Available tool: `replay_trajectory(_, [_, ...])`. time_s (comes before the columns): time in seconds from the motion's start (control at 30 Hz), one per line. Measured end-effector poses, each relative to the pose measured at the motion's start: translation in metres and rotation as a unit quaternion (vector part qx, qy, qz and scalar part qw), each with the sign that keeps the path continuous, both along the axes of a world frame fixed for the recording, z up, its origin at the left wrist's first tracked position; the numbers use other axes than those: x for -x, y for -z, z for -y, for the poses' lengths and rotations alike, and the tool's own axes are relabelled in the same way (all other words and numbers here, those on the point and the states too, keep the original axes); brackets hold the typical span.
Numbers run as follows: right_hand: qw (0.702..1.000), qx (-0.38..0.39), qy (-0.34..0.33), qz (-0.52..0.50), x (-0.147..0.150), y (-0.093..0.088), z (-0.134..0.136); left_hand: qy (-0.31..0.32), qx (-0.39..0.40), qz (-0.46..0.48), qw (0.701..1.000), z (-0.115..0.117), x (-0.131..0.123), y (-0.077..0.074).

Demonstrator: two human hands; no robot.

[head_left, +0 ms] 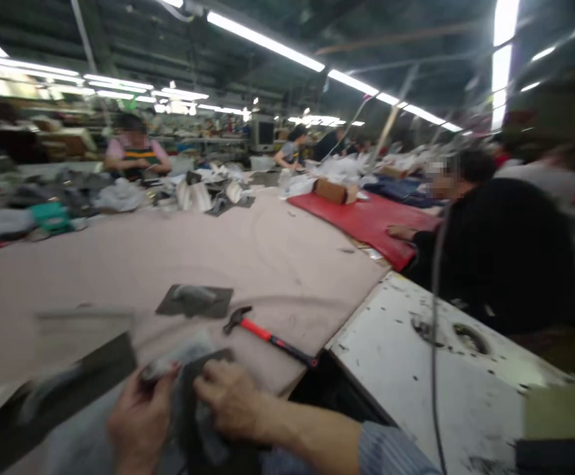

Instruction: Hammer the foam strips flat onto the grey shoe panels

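Observation:
My left hand [139, 422] and my right hand [231, 399] are both closed on a dark grey piece of material [196, 412] at the near edge of the pinkish table covering [208, 251]. The picture is smeared by motion, so the piece's exact shape is unclear. A hammer [268, 336] with a red and black handle lies just beyond my right hand. A dark flat pad [194, 301] with a grey lump on it lies further out, past the hammer's head.
A white speckled bench top [416, 369] with a hanging cable [434, 316] is at the right. A person in black [505, 257] sits beside a red sheet [366, 221]. Other workers sit at the far end amid heaps of pale material [203, 191].

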State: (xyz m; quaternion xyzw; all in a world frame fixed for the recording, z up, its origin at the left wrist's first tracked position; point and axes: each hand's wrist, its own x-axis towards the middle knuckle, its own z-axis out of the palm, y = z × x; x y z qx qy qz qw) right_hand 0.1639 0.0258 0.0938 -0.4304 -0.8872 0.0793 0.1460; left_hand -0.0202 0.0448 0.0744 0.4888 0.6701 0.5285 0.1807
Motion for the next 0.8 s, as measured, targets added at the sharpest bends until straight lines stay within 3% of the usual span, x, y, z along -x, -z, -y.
replay_trajectory(0.07, [1.0, 0.017, -0.005, -0.01, 0.019, 0.012, 0.004, -0.014, 0.015, 0.058, 0.998, 0.018, 0.027, 0.014])
replay_trajectory(0.13, [0.998, 0.029, 0.061, 0.001, 0.024, 0.019, 0.004, -0.029, -0.002, 0.105, 0.994, 0.025, 0.045, 0.026])
replay_trajectory(0.3, [0.976, 0.129, 0.172, 0.042, 0.011, 0.021, 0.019, -0.093, -0.012, 0.174, 0.98, 0.034, 0.06, 0.039])
replay_trajectory(0.4, [0.958, 0.186, 0.218, 0.023, 0.007, 0.029, 0.038, -0.088, -0.006, 0.173, 0.981, 0.039, 0.052, 0.039])
replay_trajectory(0.6, [0.925, 0.171, 0.335, -0.057, 0.007, 0.049, 0.048, 0.041, 0.008, 0.202, 0.979, 0.035, 0.014, 0.042])
replay_trajectory(0.7, [0.92, 0.19, 0.333, -0.079, 0.01, 0.051, 0.053, 0.093, 0.015, 0.208, 0.974, 0.028, -0.001, 0.052])
replay_trajectory(0.8, [0.924, 0.214, 0.301, -0.095, 0.013, 0.053, 0.064, 0.106, 0.036, 0.215, 0.97, 0.022, -0.009, 0.068])
